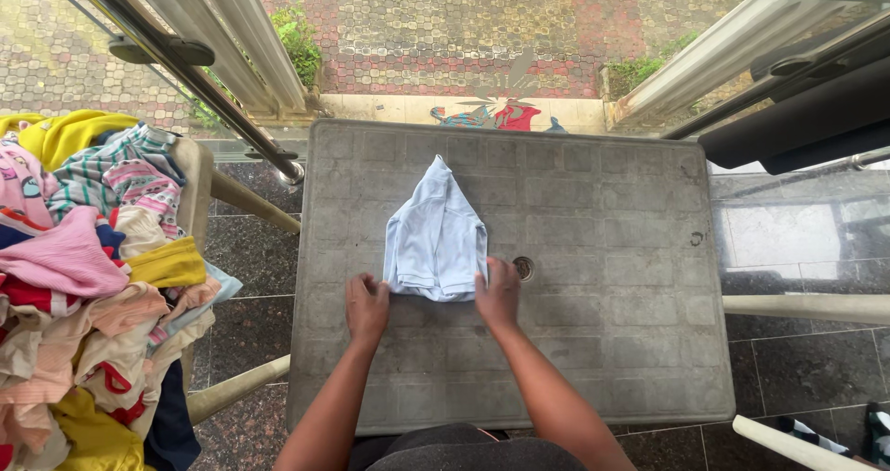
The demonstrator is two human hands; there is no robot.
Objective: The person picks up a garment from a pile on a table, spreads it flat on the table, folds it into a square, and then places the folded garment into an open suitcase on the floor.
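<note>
Light-blue garment [435,235] | grey table [603,248] | left hand [367,307], right hand [499,295] pinch its near corners

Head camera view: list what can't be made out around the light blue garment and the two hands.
- Underside and inner folds of the light blue garment: hidden by its own top layer.
- Fingertips of the left hand and right hand: at the garment's near edge; whether they grip or press is unclear.
- Pile of clothes: cut off by the left and bottom edges.
- Table near edge: partly covered by the person's body.
</note>
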